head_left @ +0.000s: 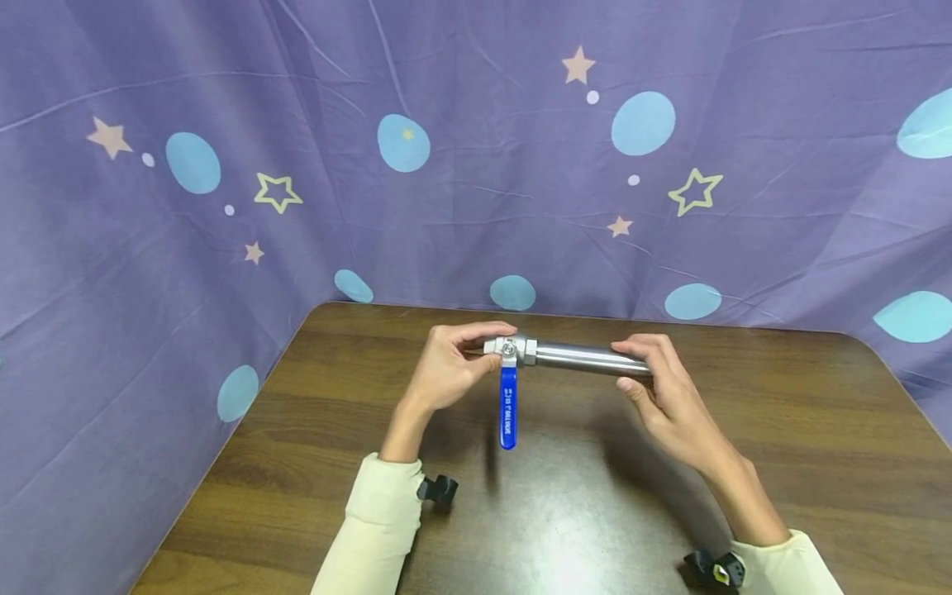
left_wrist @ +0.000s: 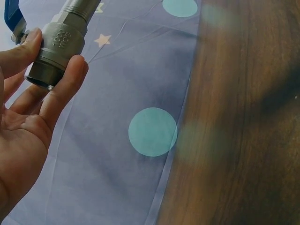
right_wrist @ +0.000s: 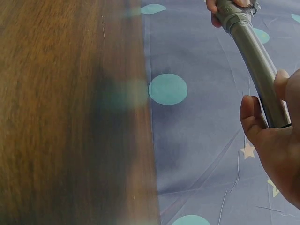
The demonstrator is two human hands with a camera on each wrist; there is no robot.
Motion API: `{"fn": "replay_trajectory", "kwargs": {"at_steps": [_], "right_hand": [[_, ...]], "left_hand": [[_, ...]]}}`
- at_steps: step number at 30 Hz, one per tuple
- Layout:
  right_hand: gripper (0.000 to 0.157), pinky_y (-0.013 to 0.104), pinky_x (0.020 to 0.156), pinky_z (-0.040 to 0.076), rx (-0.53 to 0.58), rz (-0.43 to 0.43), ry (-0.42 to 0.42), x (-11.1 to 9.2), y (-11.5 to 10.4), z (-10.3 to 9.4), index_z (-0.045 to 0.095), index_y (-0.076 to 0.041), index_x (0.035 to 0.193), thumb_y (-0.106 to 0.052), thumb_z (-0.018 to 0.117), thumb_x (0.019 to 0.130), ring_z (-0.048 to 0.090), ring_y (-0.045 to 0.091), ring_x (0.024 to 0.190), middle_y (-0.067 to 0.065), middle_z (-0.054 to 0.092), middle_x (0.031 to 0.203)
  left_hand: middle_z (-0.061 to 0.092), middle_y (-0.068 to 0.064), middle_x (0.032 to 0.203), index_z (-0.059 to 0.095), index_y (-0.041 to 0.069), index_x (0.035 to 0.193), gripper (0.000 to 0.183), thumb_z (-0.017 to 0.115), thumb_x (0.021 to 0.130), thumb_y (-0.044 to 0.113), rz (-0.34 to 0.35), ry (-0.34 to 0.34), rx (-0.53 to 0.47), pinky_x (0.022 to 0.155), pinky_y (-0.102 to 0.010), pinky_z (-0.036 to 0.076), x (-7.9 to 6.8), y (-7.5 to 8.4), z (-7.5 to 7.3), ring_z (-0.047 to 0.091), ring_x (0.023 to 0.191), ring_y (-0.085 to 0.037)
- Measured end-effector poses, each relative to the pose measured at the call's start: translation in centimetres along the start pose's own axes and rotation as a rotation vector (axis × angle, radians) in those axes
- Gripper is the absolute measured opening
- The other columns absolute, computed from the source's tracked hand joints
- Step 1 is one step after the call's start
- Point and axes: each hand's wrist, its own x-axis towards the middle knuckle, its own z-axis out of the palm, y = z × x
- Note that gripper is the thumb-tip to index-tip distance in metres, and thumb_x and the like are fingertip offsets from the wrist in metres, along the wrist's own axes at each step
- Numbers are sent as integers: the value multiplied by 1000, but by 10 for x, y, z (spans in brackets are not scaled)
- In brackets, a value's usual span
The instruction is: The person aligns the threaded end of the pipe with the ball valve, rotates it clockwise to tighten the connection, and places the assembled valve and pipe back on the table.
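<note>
A ball valve [head_left: 525, 351] with a blue lever handle [head_left: 508, 409] is joined to a straight, shiny metal pipe [head_left: 580, 357]. Both are held up over the table, the pipe lying nearly level and the lever pointing toward me. My left hand [head_left: 449, 368] pinches the valve body at its left end between thumb and fingers. In the left wrist view the valve's open end [left_wrist: 44, 75] faces the palm. At the pipe's far right end, my right hand [head_left: 673, 405] has its fingers and thumb bent around the tube. The right wrist view shows the pipe [right_wrist: 262, 70] running between them.
The brown wooden table [head_left: 297, 479] lies below both hands. A purple curtain [head_left: 461, 231] with stars and blue spots hangs behind and at the sides. Black wrist mounts sit on the left sleeve [head_left: 372, 529] and the right sleeve [head_left: 788, 570].
</note>
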Motion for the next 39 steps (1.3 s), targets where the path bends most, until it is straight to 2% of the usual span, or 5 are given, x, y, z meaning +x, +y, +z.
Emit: {"fn": "replay_trajectory", "kwargs": {"at_steps": [11, 24, 30, 34, 39], "right_hand": [[58, 10, 111, 36, 11, 19, -3, 1, -2, 1, 61, 1, 137, 20, 72, 84, 47, 8, 135, 24, 55, 141], [56, 10, 107, 39, -9, -10, 23, 2, -1, 1, 66, 1, 133, 20, 76, 82, 54, 6, 124, 18, 62, 128], [52, 7, 98, 48, 34, 46, 15, 2, 1, 0, 69, 1, 131, 20, 78, 83, 58, 0, 118, 15, 66, 126], [50, 6, 89, 52, 61, 80, 7, 1, 2, -2, 70, 2, 130, 18, 79, 83, 61, -1, 114, 14, 67, 125], [50, 6, 88, 52, 59, 73, 9, 1, 2, -4, 72, 1, 128, 17, 81, 82, 62, 0, 112, 13, 70, 123]], "left_hand": [[79, -21, 121, 79, -3, 120, 36, 77, 85, -12, 10, 7, -2, 78, -29, 67, 1, -1, 1, 78, 89, -18], [79, -20, 121, 79, -2, 120, 36, 78, 85, -11, 15, 8, 2, 77, -29, 67, 1, 0, 2, 78, 88, -18], [80, -21, 120, 79, -2, 119, 36, 78, 84, -12, 17, 11, -1, 74, -27, 66, 1, 0, 2, 74, 84, -9], [80, -21, 120, 79, -2, 119, 36, 77, 85, -12, 16, 13, 2, 74, -27, 66, 1, 1, 2, 74, 85, -9], [79, -21, 121, 79, -2, 119, 36, 78, 85, -12, 12, 9, -1, 74, -25, 65, 0, 2, 1, 74, 85, -9]]}}
